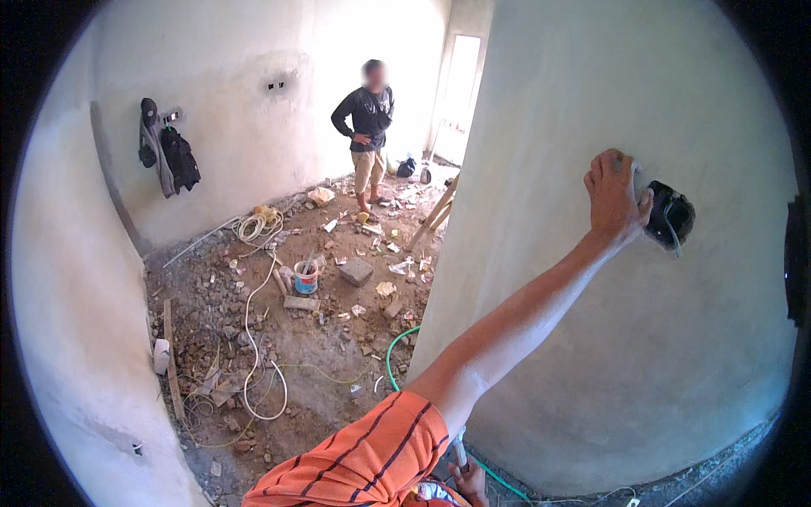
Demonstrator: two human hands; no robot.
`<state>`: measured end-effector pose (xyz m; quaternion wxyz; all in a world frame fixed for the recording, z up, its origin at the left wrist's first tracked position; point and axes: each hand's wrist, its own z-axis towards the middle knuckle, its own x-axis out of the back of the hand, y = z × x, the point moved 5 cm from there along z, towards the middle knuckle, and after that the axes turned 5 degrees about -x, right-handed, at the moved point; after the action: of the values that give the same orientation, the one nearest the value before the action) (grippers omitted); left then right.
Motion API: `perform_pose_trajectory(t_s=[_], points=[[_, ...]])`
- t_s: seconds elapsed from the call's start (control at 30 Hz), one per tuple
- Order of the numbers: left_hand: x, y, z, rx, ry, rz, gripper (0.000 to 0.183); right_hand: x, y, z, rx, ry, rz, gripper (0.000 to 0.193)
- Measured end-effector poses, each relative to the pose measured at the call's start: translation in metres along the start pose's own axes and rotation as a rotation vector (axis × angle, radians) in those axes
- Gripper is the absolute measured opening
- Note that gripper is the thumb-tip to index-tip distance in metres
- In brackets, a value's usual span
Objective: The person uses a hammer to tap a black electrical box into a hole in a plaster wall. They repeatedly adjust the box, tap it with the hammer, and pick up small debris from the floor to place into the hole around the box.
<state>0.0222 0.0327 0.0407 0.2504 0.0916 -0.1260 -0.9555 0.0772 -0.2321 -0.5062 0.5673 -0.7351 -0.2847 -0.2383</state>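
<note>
My left hand (617,198) is raised to the grey plastered wall (608,338), its arm stretched across from an orange striped sleeve (363,456). Its fingers curl against the plaster, thumb toward a dark recessed box (670,214) with a thin wire (674,228) hanging out. Whatever those fingers may hold is hidden. Low down, beside the sleeve, my right hand (471,483) is closed round a pale grey rod-like handle (459,449). The other end of that handle is out of sight behind the sleeve.
Rubble covers the dirt floor (329,372), with a bucket (306,276), a concrete block (356,270), a white hose (247,338) and a green hose (390,355). A person (368,127) stands by the far wall. Dark clothing (177,160) hangs on the left wall.
</note>
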Motion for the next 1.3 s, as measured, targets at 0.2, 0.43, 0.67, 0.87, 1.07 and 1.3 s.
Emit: perform_pose_trajectory(t_s=[0.2,0.43,0.67,0.87,1.07,1.3], points=[[-0.008,0.007,0.001,0.059,0.094,0.019,0.053,-0.002,0.014,-0.02,-0.093,-0.034,0.004,0.045],[-0.014,-0.014,-0.009,-0.055,0.116,-0.028,0.058,-0.005,0.027,-0.038,-0.089,-0.011,-0.012,0.041],[-0.002,0.005,-0.008,-0.074,-0.034,-0.016,0.068,0.016,0.022,-0.062,-0.109,-0.017,0.048,0.046],[0.02,0.007,-0.024,-0.186,-0.02,-0.166,0.041,0.024,0.025,-0.075,-0.12,-0.082,0.066,0.047],[0.071,0.019,-0.232,0.275,-0.94,-0.335,0.026,-0.008,0.078,-0.081,-0.129,-0.185,0.053,0.048],[0.184,0.211,-0.387,0.536,-2.048,-1.081,0.064,-0.105,0.26,-0.082,-0.157,-0.249,0.095,0.051]])
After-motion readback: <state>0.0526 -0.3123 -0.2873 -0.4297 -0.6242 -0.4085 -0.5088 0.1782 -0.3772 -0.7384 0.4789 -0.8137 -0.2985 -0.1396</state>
